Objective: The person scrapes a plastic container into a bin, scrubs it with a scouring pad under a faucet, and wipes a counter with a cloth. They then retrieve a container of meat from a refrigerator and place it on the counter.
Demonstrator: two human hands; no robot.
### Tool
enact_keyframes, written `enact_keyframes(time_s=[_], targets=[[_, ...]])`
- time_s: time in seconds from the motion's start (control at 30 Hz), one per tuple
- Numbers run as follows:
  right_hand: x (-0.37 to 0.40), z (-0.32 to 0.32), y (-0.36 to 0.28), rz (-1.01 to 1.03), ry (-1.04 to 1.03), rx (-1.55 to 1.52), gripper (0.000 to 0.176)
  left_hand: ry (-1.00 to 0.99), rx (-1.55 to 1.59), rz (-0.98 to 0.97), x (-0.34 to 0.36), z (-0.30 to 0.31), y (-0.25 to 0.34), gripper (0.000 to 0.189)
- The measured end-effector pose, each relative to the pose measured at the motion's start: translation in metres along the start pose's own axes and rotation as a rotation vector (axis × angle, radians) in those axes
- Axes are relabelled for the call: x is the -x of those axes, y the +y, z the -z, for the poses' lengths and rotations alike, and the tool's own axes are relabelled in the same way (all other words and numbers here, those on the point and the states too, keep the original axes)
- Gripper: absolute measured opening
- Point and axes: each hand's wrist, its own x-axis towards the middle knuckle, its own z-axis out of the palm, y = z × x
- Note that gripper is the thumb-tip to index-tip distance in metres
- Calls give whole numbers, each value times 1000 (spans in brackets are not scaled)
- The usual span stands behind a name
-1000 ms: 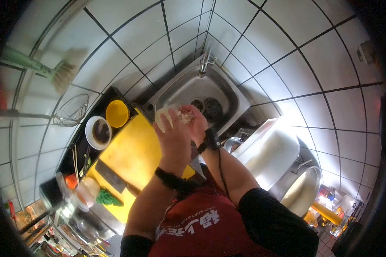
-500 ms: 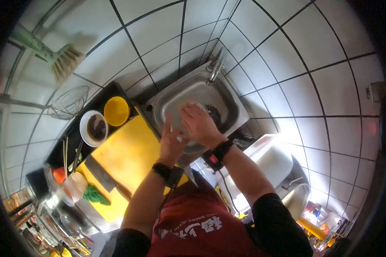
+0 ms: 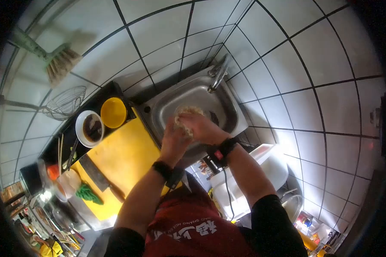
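Observation:
Over the metal sink (image 3: 163, 100), my left hand (image 3: 175, 139) and my right hand (image 3: 201, 128) are closed together around a pale beige, crumpled clump (image 3: 188, 111). It bulges out above the fingers and between the hands. Whether it is cloth or food I cannot make out. The fingertips are partly hidden behind the clump and by each other. The faucet (image 3: 218, 76) stands at the far corner of the sink, with its spout over the basin. A dark drain (image 3: 214, 118) shows just right of my right hand.
Left of the sink, a yellow cutting board (image 3: 124, 150) carries a cleaver (image 3: 93, 171) and a green cloth (image 3: 89, 194). Behind it stand a yellow bowl (image 3: 113, 112) and a white bowl of dark liquid (image 3: 90, 128). A white tub (image 3: 266, 169) sits at the right.
My hands have come together around the pale clump, which now shows plainly above the fingers. Before, they were a little apart, with the left fingers spread. The view has shifted slightly.

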Motion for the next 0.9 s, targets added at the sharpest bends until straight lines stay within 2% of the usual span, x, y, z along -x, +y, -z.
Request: enact_keyframes(time_s=[0.07, 0.17, 0.27, 0.33, 0.5, 0.6, 0.67, 0.7, 0.77, 0.9], targets=[[-8, 13, -5, -178, -152, -90, 50, 23, 47, -39, -5, -1, 1, 33], [-4, 7, 6, -200, -55, -121, 51, 38, -3, -47, -10, -4, 0, 36], [-2, 6, 7, -258, -43, -103, 49, 29, 33, -103, -16, -5, -5, 39], [-3, 12, 7, -248, -68, -89, 47, 16, -51, -122, -21, -6, -5, 41], [-6, 16, 12, -255, -66, -68, 42, 3, -49, -88, -27, -6, -2, 39], [-13, 32, 3, -376, -26, -135, 47, 20, -75, -96, -29, -17, -16, 36], [-6, 28, 30, -533, 217, 151, 55, 35, -110, -115, -34, -14, -15, 35], [-2, 27, 48, -530, 214, 147, 55, -17, -89, -75, -37, -8, -10, 33], [6, 32, 85, -504, 470, 310, 64, -64, -71, -32, -41, 1, -1, 32], [13, 54, 117, -581, 414, 199, 68, -4, -3, -83, -46, 6, 6, 31]])
